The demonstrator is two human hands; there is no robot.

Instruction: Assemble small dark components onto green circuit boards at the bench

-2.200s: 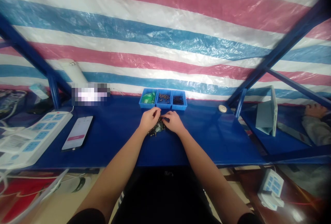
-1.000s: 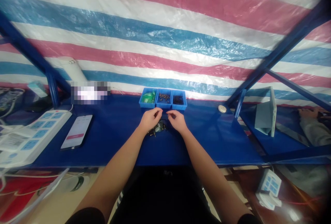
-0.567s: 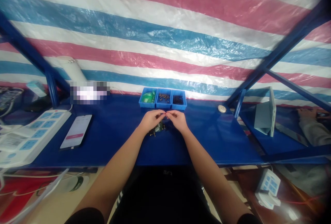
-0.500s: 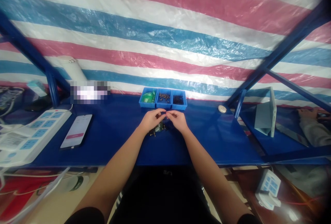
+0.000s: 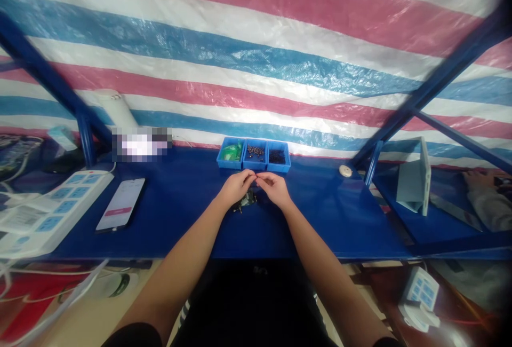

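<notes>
My left hand (image 5: 235, 188) and my right hand (image 5: 273, 187) meet fingertip to fingertip above the blue table (image 5: 176, 208). Both are pinched closed; whatever lies between the fingers is too small or hidden to name. Just under them lies a small pile of dark and greenish parts (image 5: 247, 198), partly covered by my left hand. Beyond the hands stand three joined blue bins: the left bin (image 5: 230, 165) holds green material in plastic, the middle bin (image 5: 255, 166) small brownish metallic pieces, the right bin (image 5: 279, 167) small black pieces.
At left lie a phone (image 5: 120, 205) and a big white power strip (image 5: 60, 213). A round whitish object (image 5: 344, 171) sits at right, near a tablet in a stand (image 5: 416, 181). Another person's hand (image 5: 478, 179) shows at the far right. Blue frame bars (image 5: 384, 128) flank the table.
The whole view has shifted slightly. My hands stay together in nearly the same pinch, and a bit more of the dark pile shows beneath them.
</notes>
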